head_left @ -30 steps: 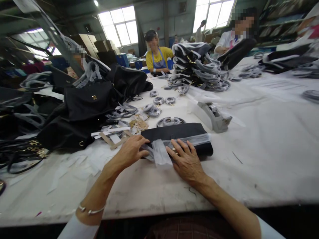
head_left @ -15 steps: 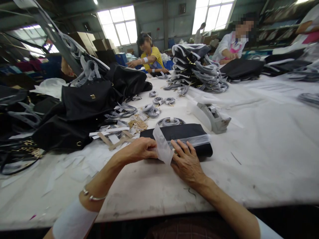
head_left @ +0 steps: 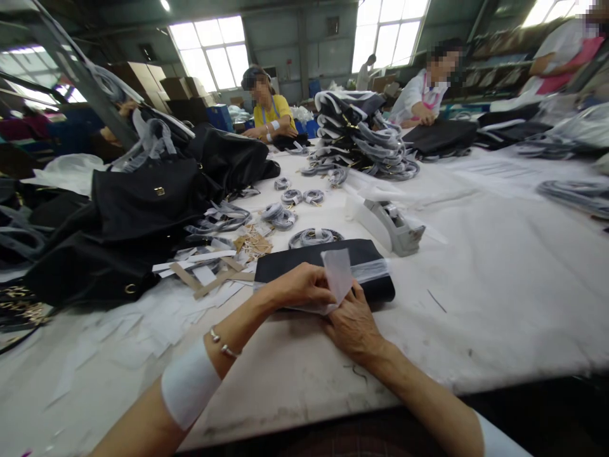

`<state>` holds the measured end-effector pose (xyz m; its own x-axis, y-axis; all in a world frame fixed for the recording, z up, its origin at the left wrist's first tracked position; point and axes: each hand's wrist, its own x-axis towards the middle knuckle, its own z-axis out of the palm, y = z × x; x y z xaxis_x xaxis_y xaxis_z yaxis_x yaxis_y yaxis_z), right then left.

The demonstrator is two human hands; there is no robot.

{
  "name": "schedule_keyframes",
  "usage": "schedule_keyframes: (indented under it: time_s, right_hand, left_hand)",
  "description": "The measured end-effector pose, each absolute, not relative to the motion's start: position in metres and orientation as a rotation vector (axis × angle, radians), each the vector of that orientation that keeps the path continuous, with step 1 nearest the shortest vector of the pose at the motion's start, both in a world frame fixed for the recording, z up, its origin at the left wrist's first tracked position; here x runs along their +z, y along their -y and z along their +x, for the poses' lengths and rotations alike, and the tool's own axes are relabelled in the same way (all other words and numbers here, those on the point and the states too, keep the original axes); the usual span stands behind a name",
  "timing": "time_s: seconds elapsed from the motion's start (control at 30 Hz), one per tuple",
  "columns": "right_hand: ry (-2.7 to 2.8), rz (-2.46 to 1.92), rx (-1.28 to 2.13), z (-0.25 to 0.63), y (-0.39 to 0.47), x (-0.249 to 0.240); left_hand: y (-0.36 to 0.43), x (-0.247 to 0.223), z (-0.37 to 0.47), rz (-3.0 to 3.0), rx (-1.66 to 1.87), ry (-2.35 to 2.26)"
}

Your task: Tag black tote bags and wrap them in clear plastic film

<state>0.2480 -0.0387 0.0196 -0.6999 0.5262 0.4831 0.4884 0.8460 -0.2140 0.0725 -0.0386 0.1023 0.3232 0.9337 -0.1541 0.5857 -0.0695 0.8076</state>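
A black folded bag [head_left: 311,254] lies flat in front of me, with a strip of translucent wrap across it. My left hand [head_left: 307,287] is closed, pinching a thin translucent white sheet [head_left: 337,270] that stands up over the bag's middle. Against the bag's near edge rests my right hand [head_left: 356,324], fingers bent, with the lower end of the sheet between thumb and fingers. The sheet partly hides its fingertips. Just behind the bag is a wrapped coil of strap [head_left: 316,237].
A grey tape dispenser [head_left: 399,231] stands beyond the bag to the right. At left are piled black bags [head_left: 147,209], paper strips [head_left: 204,273] and tags [head_left: 254,244]. Farther back rises a stack of bags with wrapped handles [head_left: 352,136]. Co-workers [head_left: 273,114] handle bags across the table.
My left hand has moved right across the bag, carrying the sheet closer to my right hand. My right hand's fingers, earlier spread on the bag, have bent in. The view has shifted slightly.
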Motion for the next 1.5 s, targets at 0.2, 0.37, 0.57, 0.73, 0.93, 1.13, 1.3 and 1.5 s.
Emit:
schedule_keyframes:
  time_s: [0.2, 0.37, 0.57, 0.73, 0.93, 1.13, 1.3, 1.5]
  right_hand:
    - [2.445, -0.713, 0.244, 0.253, 0.041, 0.029]
    - [2.154, -0.655, 0.527, 0.26, 0.039, 0.038]
    - [1.623, -1.054, 1.23, 0.266, 0.013, 0.061]
    - [1.507, -0.986, 1.795, 0.272, -0.018, 0.075]
    - [1.642, -0.757, 1.713, 0.292, -0.031, 0.076]
    - [2.174, -0.623, 1.292, 0.321, -0.052, 0.088]
    - [2.409, -0.813, 1.061, 0.331, -0.062, 0.103]
    - [1.869, -0.916, 1.895, 0.347, -0.055, 0.12]
  left_hand:
    - [0.039, 0.07, 0.078, 1.854, 0.829, -1.533]
    - [0.04, 0.067, 0.077, 1.924, 0.83, -1.549]
    - [0.039, 0.064, 0.078, 1.93, 0.782, -1.574]
    - [0.036, 0.061, 0.078, 1.898, 0.761, -1.561]
    - [0.027, 0.067, 0.076, 1.859, 0.722, -1.546]
    - [0.026, 0.078, 0.072, 1.881, 0.696, -1.443]
    - [0.026, 0.076, 0.072, 1.831, 0.687, -1.488]
    - [0.024, 0.071, 0.075, 1.917, 0.747, -1.585]
